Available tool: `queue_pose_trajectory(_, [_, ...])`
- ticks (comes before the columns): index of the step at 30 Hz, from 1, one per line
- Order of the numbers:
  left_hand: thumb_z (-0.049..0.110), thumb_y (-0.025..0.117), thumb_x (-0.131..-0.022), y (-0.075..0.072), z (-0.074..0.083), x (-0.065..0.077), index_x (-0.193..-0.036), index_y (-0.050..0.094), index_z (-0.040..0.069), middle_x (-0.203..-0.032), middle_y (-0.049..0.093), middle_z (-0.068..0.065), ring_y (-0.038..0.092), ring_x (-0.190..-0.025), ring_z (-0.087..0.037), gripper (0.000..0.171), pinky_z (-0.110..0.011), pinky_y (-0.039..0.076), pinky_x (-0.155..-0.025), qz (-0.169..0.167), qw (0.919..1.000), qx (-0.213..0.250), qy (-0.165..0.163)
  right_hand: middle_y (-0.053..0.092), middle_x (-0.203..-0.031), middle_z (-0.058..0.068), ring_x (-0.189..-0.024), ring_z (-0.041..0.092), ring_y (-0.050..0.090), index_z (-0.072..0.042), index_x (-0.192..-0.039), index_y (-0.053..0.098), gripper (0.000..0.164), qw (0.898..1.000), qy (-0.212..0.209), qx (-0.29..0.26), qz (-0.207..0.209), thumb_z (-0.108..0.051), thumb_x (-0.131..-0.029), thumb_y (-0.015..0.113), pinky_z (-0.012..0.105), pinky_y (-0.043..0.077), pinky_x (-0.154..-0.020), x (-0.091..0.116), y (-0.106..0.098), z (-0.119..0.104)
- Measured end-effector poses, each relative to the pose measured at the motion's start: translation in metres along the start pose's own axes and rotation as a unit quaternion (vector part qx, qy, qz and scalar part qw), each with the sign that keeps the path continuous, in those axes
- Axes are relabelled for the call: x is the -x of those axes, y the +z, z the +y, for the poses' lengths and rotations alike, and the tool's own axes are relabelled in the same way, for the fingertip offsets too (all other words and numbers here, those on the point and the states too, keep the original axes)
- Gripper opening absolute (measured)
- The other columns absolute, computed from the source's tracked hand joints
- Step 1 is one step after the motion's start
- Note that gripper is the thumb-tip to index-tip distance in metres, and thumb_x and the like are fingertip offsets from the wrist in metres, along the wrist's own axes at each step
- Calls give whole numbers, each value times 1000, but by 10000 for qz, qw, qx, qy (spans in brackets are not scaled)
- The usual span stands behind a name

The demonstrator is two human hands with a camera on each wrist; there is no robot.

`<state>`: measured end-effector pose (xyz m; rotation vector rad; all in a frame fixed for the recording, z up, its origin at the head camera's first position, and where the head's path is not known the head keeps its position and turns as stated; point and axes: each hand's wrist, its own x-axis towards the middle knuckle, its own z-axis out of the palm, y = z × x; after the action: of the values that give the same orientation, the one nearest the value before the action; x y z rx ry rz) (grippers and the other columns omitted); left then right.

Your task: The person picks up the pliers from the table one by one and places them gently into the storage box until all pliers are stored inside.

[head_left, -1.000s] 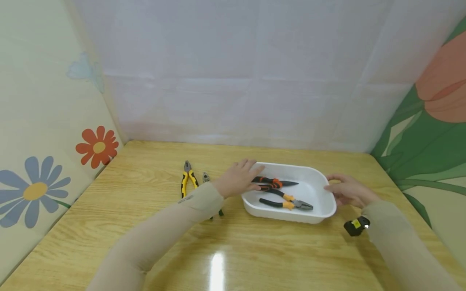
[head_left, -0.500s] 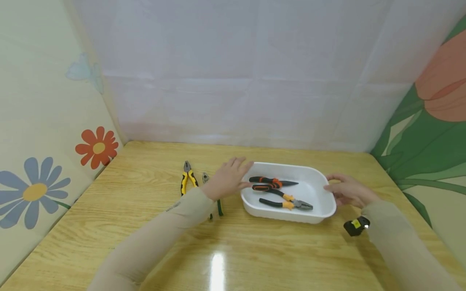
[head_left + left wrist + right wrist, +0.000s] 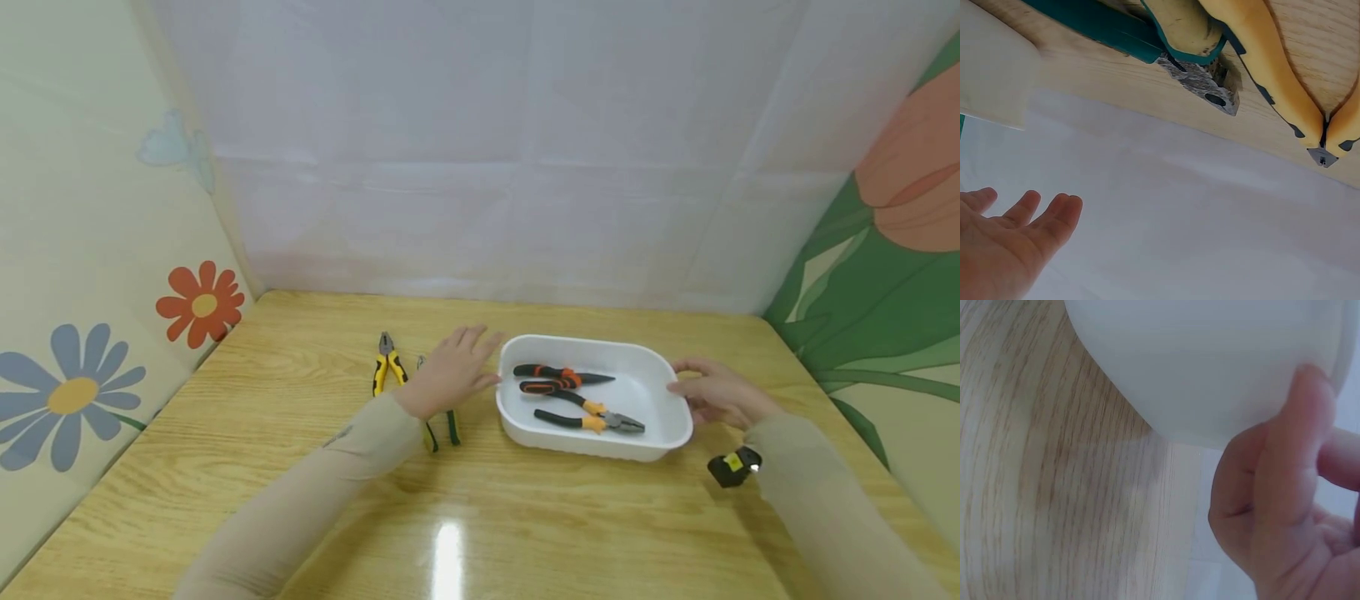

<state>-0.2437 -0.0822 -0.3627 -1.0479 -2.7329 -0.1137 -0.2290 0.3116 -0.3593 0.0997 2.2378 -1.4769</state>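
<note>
My left hand (image 3: 452, 373), fingers spread and holding nothing, hovers just left of a white plastic tray (image 3: 592, 447). Partly hidden beneath it lie green-handled pliers (image 3: 454, 429); in the left wrist view their grey jaws and part of a yellow-and-green handle show. Farther left are yellow-and-black pliers (image 3: 387, 348) with handles spread. My right hand (image 3: 722, 395) pinches the tray's right rim, thumb (image 3: 1297, 437) along the wall and the other fingers curled behind. Inside the tray are black-and-red long-nose pliers (image 3: 576, 378) and black-and-orange combination pliers (image 3: 594, 423).
The wooden table (image 3: 540, 517) ends at a pale cloth backdrop (image 3: 495, 208). Flower-printed panels flank both sides. A small black box with a yellow patch (image 3: 731, 467) sits by my right cuff.
My left hand has drawn away from the tray's left end, moving left over the green-handled pliers. The tray, the tools and my right hand have stayed put.
</note>
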Motion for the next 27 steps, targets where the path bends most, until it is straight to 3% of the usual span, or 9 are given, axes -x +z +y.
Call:
queue_pose_trajectory(10, [37,59,-96,2,-10,16,-146,37,1,-140,41,-29,43,-127,-43,65,-52,35,-106,323,9995,-63,-36,59,-103,13,-81,18,64,13,-136,25,50,10000,-20,-13,-11,-7,-99,50,38,57,-70,0,0,0])
queue_pose_trajectory(17, [36,61,-95,0,-15,27,-146,38,0,-140,42,-30,43,-126,-45,66,-54,39,-102,436,9984,236,-283,58,-107,17,-82,18,64,13,-137,24,50,10000,9,61,24,-7,-99,50,39,57,-70,0,0,0])
queue_pose_trajectory(27, [31,64,-94,2,-21,39,-144,40,-2,-135,46,-31,48,-121,-44,64,-50,47,-95,645,9970,-121,-412,58,-105,15,-81,18,64,13,-138,24,50,10000,16,-30,25,-6,-99,50,39,57,-70,-1,0,2])
